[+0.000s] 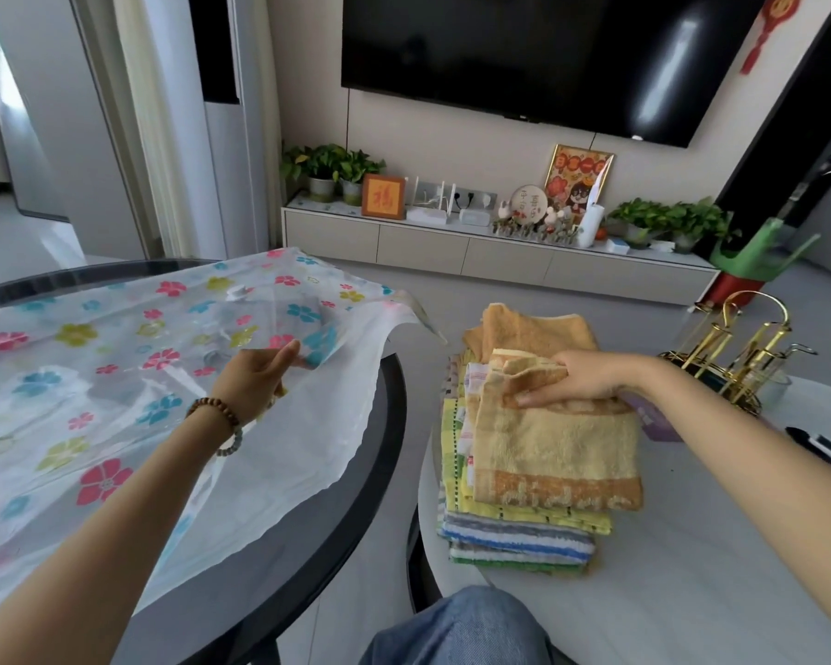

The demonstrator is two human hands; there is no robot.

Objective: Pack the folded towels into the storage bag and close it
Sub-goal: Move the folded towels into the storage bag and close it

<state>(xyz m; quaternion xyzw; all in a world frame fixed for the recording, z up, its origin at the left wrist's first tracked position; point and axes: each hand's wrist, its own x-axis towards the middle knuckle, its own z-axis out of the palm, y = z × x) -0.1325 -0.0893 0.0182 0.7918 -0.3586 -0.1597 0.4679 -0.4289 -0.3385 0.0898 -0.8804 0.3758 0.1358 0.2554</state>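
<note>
A clear storage bag (pixel 116 367) printed with coloured flowers lies spread over the dark round table (pixel 356 496) on the left. My left hand (pixel 255 376) pinches the bag's upper layer near its right edge and lifts it a little. A stack of folded towels (pixel 524 525) sits on the white table (pixel 692 592) to the right. On top lies a yellow towel (pixel 557 448) with an orange band. My right hand (pixel 581 381) grips that towel's raised far corner. An orange towel (pixel 524 328) lies behind the stack.
A gold cup rack (pixel 739 348) stands at the far right of the white table, beside a purple box (pixel 653 419) and a dark object (pixel 816 446). My knee in blue jeans (pixel 456 626) is between the two tables. A TV cabinet (pixel 500 252) with plants lines the far wall.
</note>
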